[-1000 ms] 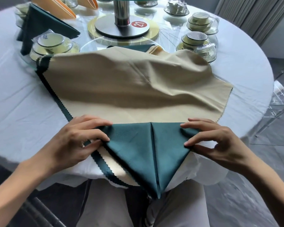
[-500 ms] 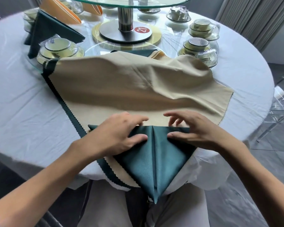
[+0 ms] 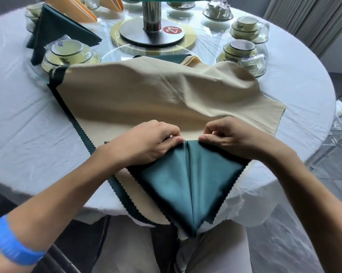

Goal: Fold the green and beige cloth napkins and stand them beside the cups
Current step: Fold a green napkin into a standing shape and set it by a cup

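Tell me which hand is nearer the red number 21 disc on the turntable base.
Left. The left hand sits almost straight below the red disc; the right hand is offset further to the right.

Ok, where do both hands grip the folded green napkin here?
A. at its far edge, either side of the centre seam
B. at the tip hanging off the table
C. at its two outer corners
A: the left hand and right hand pinch the green napkin at its far edge, thumbs flanking the centre seam.

The beige napkin point(image 3: 146, 99) is spread flat below the wrapped cup point(image 3: 67, 48); the green napkin point(image 3: 187, 182), folded into a point, is laid on its near edge.
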`<control>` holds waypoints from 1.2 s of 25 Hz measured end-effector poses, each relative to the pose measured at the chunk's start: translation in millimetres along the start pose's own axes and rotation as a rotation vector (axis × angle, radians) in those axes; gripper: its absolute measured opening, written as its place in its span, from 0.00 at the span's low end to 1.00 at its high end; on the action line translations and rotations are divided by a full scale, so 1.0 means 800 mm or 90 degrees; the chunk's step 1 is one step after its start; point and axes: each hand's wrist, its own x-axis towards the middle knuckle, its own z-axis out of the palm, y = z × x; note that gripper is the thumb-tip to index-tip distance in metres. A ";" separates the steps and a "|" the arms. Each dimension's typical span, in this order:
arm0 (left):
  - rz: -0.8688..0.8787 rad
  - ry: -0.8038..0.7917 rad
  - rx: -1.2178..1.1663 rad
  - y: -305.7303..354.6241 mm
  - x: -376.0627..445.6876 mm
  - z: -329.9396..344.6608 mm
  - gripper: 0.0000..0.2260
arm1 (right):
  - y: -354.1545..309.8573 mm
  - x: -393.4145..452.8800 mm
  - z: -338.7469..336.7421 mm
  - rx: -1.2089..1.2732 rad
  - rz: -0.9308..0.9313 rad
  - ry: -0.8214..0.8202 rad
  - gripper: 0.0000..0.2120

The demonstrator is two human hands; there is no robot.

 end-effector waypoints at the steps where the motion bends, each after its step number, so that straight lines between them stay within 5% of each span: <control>1: -0.017 0.007 0.044 -0.006 0.006 0.008 0.13 | 0.006 0.010 0.004 -0.077 0.008 0.025 0.13; 4: -0.025 0.099 0.146 -0.023 0.005 0.032 0.18 | 0.018 0.016 0.030 -0.225 -0.007 0.165 0.11; 8: 0.091 0.159 0.123 -0.027 -0.037 0.033 0.21 | -0.002 -0.035 0.059 -0.197 -0.112 0.291 0.09; 12: 0.210 0.050 0.017 -0.031 -0.101 0.030 0.22 | 0.014 -0.093 0.067 -0.094 -0.169 0.204 0.23; 15: 0.227 0.086 0.080 -0.024 -0.117 0.037 0.21 | 0.032 -0.106 0.066 -0.097 -0.174 0.131 0.28; 21: 0.288 0.176 0.126 0.030 -0.117 0.082 0.14 | 0.015 -0.136 0.085 -0.149 -0.183 0.211 0.15; 26: 0.276 0.259 0.080 0.033 -0.107 0.085 0.07 | 0.004 -0.159 0.150 -0.227 -0.163 0.406 0.04; 30: 0.262 0.265 0.074 0.036 -0.104 0.086 0.05 | -0.002 -0.162 0.166 -0.226 -0.169 0.474 0.02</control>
